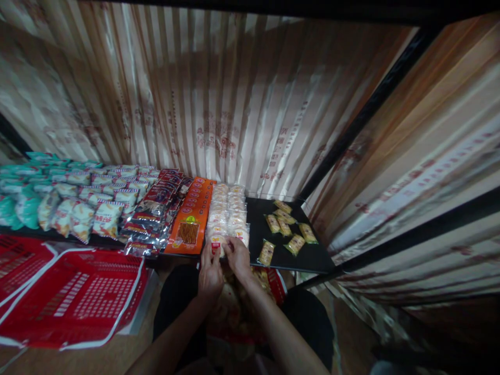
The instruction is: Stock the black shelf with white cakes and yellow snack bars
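My left hand and my right hand meet at the front edge of a black shelf. Between them is a small clear packet of white round crackers with a red label. The fingers of both hands are closed on its near edge, my left on the left side and my right on the right. The packet lies at the front of two rows of similar cracker packets. Directly left is a flat orange snack bag. Small yellow-green packets lie scattered to the right.
Dark shiny packets, white puffed bags and green bags fill the shelf's left side. Red baskets stand on the floor at left. A large snack bag sits between my knees. Black posts and patterned sheeting enclose the shelf.
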`<state>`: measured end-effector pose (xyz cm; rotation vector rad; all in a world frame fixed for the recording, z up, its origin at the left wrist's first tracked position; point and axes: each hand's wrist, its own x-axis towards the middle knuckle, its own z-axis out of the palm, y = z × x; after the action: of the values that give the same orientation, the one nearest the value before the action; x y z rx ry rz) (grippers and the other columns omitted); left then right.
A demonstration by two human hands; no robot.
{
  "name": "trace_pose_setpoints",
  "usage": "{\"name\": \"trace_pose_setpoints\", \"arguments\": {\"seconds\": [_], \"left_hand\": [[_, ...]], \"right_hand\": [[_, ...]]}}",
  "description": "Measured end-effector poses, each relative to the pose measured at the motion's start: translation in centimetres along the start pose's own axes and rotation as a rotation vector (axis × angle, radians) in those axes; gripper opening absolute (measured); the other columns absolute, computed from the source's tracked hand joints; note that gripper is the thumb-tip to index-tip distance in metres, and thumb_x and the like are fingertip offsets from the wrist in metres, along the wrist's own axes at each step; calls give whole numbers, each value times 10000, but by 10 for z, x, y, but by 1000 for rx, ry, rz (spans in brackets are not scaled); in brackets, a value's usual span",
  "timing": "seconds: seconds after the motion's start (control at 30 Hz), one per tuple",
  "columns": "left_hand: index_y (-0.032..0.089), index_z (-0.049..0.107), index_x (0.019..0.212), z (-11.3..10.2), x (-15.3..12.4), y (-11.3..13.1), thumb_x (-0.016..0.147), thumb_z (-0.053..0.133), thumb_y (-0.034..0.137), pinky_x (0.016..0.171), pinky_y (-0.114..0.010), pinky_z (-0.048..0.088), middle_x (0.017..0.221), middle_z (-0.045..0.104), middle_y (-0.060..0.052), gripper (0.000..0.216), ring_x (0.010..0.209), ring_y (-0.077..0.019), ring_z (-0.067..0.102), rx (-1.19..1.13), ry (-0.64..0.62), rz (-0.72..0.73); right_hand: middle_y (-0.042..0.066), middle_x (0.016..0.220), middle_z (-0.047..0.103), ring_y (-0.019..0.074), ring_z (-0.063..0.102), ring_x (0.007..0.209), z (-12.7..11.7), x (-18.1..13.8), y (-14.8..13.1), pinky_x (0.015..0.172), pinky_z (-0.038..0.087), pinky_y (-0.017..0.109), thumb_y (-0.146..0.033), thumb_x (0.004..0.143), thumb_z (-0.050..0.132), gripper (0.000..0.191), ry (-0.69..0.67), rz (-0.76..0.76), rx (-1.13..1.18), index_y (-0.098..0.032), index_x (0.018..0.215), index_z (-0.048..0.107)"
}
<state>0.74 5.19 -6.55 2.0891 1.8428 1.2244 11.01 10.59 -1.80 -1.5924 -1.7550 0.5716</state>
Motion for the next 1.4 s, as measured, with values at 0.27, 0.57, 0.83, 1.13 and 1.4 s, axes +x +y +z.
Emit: {"name": "trace_pose_setpoints", "arguments": {"seconds": [0.27, 0.57, 0.83, 1.13, 1.4], "left_hand": [[131, 421, 1309, 3, 4, -4, 795, 366, 87, 1074, -465, 303, 1452, 284, -139, 519, 1356, -268, 209, -12, -71, -19], [77, 424, 1305, 9, 2, 1, 790, 369, 90, 1073, -453, 292, 1437, 291, -188, 518, 1358, -286, 197, 36, -109, -69], [63, 411, 1306, 10, 5, 3, 774, 362, 65, 1093, -417, 268, 1470, 235, -170, 535, 1385, -259, 102, 41, -126, -91], [81, 377, 1329, 16, 3, -1, 757, 378, 46, 1049, -477, 325, 1430, 295, -206, 573, 1364, -298, 176, 82, -105, -62], [63, 329, 1351, 17, 0, -8, 745, 371, 32, 1086, -445, 275, 1450, 271, -190, 608, 1382, -268, 112, 76, -126, -9]], "right_hand": [[45, 821, 647, 160, 578, 691, 7, 3, 2, 665, 450, 274, -283, 805, 459, 228, 64, 65, 8, -175, 904, 633], [128, 1163, 531, 231, 475, 1077, 3, -13, 21, 920, 405, 400, -285, 851, 413, 366, 248, -111, -137, -174, 1175, 543], [128, 1430, 253, 293, 280, 1258, 6, -15, 48, 982, 330, 482, -271, 835, 436, 471, 309, -98, -323, -211, 1301, 423], [140, 1423, 252, 297, 294, 1251, 11, -14, 43, 983, 340, 482, -266, 849, 414, 486, 277, -53, -258, -204, 1330, 381], [143, 1446, 207, 312, 236, 1295, 18, -14, 50, 981, 336, 512, -249, 860, 390, 487, 278, -58, -239, -216, 1345, 364]]}}
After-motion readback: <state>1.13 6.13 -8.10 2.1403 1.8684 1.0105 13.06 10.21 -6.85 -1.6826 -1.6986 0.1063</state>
